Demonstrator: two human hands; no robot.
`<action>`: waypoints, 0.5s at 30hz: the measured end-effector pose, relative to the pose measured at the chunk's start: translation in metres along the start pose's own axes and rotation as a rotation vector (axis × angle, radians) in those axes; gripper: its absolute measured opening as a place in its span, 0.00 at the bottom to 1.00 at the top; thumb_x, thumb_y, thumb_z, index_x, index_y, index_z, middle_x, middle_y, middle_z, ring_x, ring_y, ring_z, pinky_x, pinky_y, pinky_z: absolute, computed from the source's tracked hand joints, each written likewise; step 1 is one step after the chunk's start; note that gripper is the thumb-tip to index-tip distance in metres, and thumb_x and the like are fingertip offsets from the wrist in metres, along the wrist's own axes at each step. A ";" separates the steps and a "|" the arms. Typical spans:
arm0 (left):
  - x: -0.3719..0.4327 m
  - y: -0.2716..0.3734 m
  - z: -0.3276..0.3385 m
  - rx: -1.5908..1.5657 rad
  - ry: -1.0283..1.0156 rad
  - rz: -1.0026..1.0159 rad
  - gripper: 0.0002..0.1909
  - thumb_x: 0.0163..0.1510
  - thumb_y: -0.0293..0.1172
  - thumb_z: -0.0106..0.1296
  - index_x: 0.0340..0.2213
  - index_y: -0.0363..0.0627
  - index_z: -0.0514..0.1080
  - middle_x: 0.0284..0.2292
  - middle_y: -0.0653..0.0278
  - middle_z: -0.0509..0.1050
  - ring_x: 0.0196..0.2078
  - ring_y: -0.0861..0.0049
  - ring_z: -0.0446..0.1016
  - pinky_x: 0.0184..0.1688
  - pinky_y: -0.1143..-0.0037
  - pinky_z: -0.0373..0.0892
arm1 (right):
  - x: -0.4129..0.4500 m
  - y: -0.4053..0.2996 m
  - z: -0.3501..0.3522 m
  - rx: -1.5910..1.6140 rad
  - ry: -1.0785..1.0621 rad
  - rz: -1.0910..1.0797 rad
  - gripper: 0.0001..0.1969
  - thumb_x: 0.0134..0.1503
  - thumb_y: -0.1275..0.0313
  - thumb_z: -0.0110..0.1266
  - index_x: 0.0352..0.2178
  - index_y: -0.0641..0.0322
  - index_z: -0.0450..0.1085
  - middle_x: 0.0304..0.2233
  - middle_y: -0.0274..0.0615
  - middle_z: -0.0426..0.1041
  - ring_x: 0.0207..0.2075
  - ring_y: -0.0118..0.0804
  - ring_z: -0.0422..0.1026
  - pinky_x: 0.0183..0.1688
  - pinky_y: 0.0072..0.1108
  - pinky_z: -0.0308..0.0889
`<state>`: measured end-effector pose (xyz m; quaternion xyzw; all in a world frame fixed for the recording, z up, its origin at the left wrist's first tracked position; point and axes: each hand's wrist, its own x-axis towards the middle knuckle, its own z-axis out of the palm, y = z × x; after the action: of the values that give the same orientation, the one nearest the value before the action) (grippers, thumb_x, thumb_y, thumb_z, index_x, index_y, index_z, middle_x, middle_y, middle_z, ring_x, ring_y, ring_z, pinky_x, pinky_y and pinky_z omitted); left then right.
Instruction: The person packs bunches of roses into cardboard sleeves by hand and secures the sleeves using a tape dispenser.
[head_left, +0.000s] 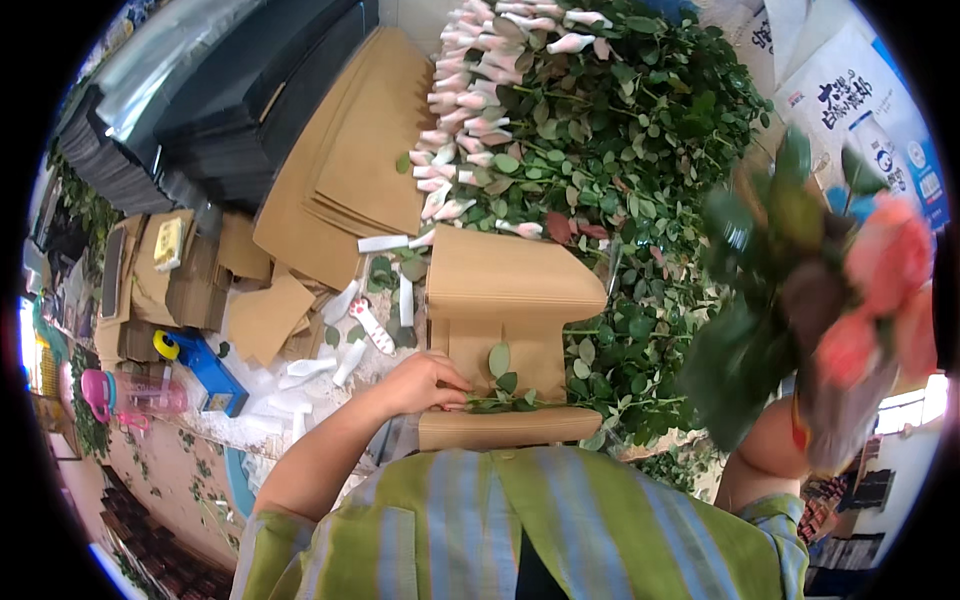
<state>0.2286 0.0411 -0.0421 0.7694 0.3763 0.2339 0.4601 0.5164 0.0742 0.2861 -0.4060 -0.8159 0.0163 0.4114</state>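
My left hand (431, 384) rests at the left edge of a brown corrugated paper sheet (459, 334), its fingertips pinching the end of a leafy green stem (510, 403). Both the far flap (510, 274) and the near flap (510, 430) of the sheet curl over. On the right, my bent right arm (769, 446) is raised behind a blurred bunch of pink roses (889, 255) with dark leaves. The bunch is up in the air at the end of that arm, apparently in my grip. Leaves and blooms hide the fingers of my right hand.
Rose stems with white-sleeved buds (457, 97) are heaped beyond the sheet. Brown paper sheets (375, 142) and a black stack (217, 112) lie back left. Nearer are white sleeves (311, 366), a paw-print tool (371, 326), a blue tape dispenser (206, 371) and a pink bottle (150, 391).
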 end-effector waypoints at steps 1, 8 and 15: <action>0.000 0.000 0.003 0.018 -0.040 0.034 0.14 0.46 0.33 0.62 0.37 0.48 0.79 0.30 0.62 0.79 0.37 0.63 0.74 0.42 0.68 0.70 | 0.002 0.015 0.002 0.327 -0.328 -0.198 0.20 0.51 0.71 0.61 0.46 0.61 0.71 0.48 0.46 0.71 0.44 0.28 0.72 0.43 0.19 0.70; -0.006 -0.002 0.001 0.046 -0.087 0.061 0.18 0.44 0.34 0.65 0.39 0.49 0.79 0.35 0.62 0.78 0.39 0.66 0.72 0.45 0.70 0.69 | -0.106 0.063 0.138 -0.133 -1.042 -0.181 0.11 0.49 0.64 0.57 0.24 0.61 0.69 0.18 0.49 0.72 0.21 0.49 0.75 0.24 0.35 0.70; -0.021 -0.011 0.017 -0.056 0.128 0.059 0.14 0.43 0.34 0.66 0.35 0.52 0.80 0.59 0.53 0.59 0.55 0.59 0.64 0.56 0.67 0.63 | -0.122 0.074 0.195 -0.009 -1.122 -0.117 0.12 0.52 0.62 0.54 0.29 0.61 0.68 0.22 0.49 0.74 0.25 0.52 0.75 0.27 0.39 0.70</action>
<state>0.2236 0.0186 -0.0604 0.7504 0.3755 0.3066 0.4493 0.4719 0.1012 0.0504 -0.2910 -0.9308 0.2035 -0.0871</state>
